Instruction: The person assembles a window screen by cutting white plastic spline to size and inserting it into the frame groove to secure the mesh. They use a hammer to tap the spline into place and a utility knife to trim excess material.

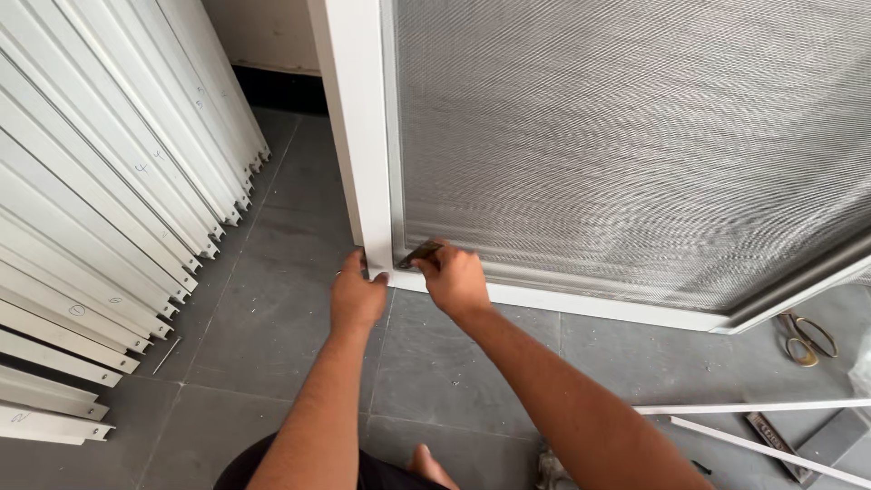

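A: Where did the hands sit?
B: Left hand [356, 295] braced the white mesh-screen frame [367, 181] corner; right hand [454, 277] pinched a small flat tool [419, 253]. Frame probably light, stiff; mesh [635, 136] likely delicate

Open grey floor [272, 299] between stacked white profiles [109, 209] and mesh frame [363, 136].
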